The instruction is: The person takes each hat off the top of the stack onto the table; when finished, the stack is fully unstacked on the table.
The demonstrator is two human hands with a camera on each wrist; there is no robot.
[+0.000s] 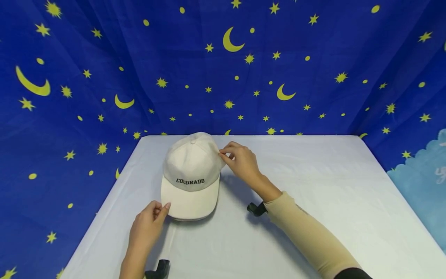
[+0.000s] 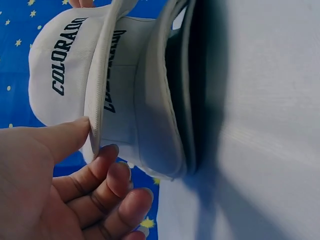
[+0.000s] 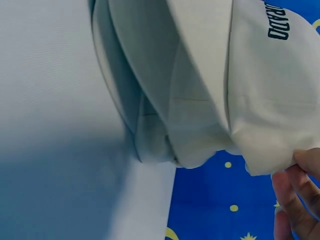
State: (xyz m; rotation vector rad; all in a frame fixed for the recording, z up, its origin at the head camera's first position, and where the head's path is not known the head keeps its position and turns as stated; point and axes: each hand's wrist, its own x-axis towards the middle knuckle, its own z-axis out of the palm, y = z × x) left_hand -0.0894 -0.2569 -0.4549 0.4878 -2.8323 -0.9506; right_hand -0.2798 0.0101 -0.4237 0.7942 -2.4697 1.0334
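Note:
A white baseball cap (image 1: 191,164) with COLORADO in black letters faces the front of the table. My left hand (image 1: 148,223) pinches the left edge of its brim between thumb and fingers. At the right side of the crown, my right hand (image 1: 242,159) pinches the fabric. The left wrist view shows a second white cap (image 2: 122,75) with the same lettering partly hidden directly below the held one. Under that, a darker brim (image 2: 187,95) lies lowest, near the table, and most of its cap is hidden.
A white cloth (image 1: 313,174) covers the table. Blue curtains (image 1: 195,69) with yellow moons and stars hang behind and at both sides. Black wrist mounts (image 1: 256,209) show by both wrists. A beige sleeve (image 1: 310,232) covers the right forearm.

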